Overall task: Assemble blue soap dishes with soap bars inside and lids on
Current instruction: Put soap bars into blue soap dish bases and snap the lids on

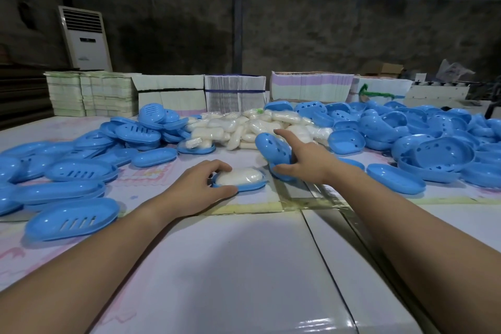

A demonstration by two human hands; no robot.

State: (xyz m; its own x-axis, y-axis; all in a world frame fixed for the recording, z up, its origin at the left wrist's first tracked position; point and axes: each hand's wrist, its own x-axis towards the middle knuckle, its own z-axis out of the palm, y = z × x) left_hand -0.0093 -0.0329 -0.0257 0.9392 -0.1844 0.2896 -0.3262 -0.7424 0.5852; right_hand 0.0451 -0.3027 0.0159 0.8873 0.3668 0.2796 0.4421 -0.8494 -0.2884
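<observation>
The left hand [202,187] gripped a blue tray [240,184] holding a wrapped soap bar [240,176] (mid-table); the right hand [303,157] clasped a perforated blue shell [272,149], tilted, index finger extended.

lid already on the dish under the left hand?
No. The soap bar lies uncovered in the dish that the left hand holds; the right hand holds a perforated blue piece beside it.
</observation>
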